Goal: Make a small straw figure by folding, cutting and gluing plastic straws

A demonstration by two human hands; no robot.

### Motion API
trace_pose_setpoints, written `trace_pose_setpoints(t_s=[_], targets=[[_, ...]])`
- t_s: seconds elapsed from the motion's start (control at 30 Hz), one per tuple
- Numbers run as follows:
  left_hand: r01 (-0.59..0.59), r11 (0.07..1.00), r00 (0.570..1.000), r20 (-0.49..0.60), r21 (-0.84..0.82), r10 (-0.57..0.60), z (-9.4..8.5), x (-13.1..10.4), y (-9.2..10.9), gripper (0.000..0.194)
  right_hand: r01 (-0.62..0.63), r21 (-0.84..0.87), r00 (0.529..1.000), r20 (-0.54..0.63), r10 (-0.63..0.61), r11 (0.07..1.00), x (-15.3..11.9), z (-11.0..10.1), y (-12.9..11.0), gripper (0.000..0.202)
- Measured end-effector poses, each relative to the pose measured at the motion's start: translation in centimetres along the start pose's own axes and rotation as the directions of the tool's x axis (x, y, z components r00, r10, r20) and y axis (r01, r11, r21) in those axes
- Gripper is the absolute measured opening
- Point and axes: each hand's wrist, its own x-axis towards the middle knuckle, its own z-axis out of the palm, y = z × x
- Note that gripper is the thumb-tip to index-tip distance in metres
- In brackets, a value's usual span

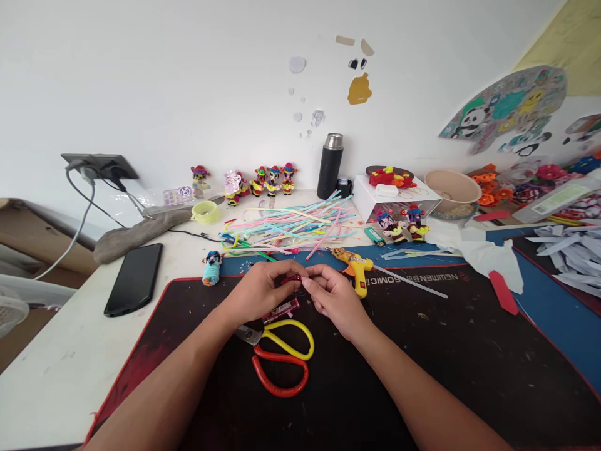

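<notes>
My left hand [263,289] and my right hand [332,297] meet above the black desk mat, fingertips pinched together. Between them is a small dark red piece [293,279], mostly covered by the fingers, so its kind cannot be made out. Just below the left fingers lies a red lighter-like item [282,309], partly hidden. Nearer to me rest scissors [287,354] with one yellow and one red handle, their blades partly under my left wrist. Right of my right hand lies a yellow hot glue gun [357,270] with a clear glue stick [413,280] in its back.
Pastel pipe cleaners [295,222] are heaped behind the mat [451,363]. Small figures [273,180] stand along the wall, and a blue one [211,269] at left. A phone [134,279], a black flask [330,168], a white box [394,199] and paper strips [575,250] surround the work area.
</notes>
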Motion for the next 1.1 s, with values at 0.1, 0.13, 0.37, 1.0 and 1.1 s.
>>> trace_pose_setpoints(t_s=[0.1, 0.13, 0.37, 1.0, 1.1], targets=[[0.014, 1.0, 1.0, -0.009, 0.015, -0.014, 0.0, -0.02, -0.14, 0.017, 0.005, -0.017, 1.0, 0.014, -0.005, 1.0, -0.15, 0.01, -0.16, 0.042], [0.019, 1.0, 1.0, -0.016, 0.019, -0.019, -0.02, -0.02, -0.2, 0.017, 0.009, -0.026, 1.0, 0.026, -0.008, 1.0, -0.22, 0.03, -0.21, 0.043], [0.082, 0.995, 0.995, -0.06, -0.05, -0.084, -0.15, 0.03, -0.64, 0.02, -0.004, 0.025, 1.0, -0.029, 0.005, 1.0, -0.39, 0.07, -0.47, 0.045], [0.155, 0.971, 0.988, 0.033, -0.181, -0.151, 0.24, -0.08, -0.38, 0.032, -0.012, 0.031, 0.999, -0.049, 0.013, 0.999, -0.24, 0.13, -0.15, 0.041], [0.17, 0.963, 0.985, 0.043, -0.209, -0.165, 0.24, -0.04, -0.37, 0.031, -0.004, 0.022, 0.999, -0.046, 0.005, 1.0, -0.23, 0.12, -0.12, 0.041]])
